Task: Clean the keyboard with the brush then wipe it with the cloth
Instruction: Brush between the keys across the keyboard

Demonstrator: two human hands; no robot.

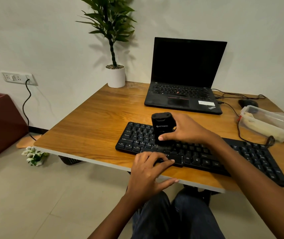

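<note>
Head cam: keyboard [251, 152] sits skewed along the desk's [94, 121] near edge, its right end almost at the lip. There's open wood to its left and behind it, up to the laptop [184, 75]. It's black with white legends: Ctrl, Alt, Caps Lock. Right hand [189, 130] grips the brush [162, 128] upright, bristles on the left-middle keys. Left hand [146, 171] rests on the space bar, fingers relaxed. Laptop says ThinkPad; the brush logo's unreadable.

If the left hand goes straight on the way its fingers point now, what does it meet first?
The left hand lies on the keyboard front edge, fingers pointing right along the bottom row. Going on, it would probably meet the right forearm first, though the arm may be higher.
</note>
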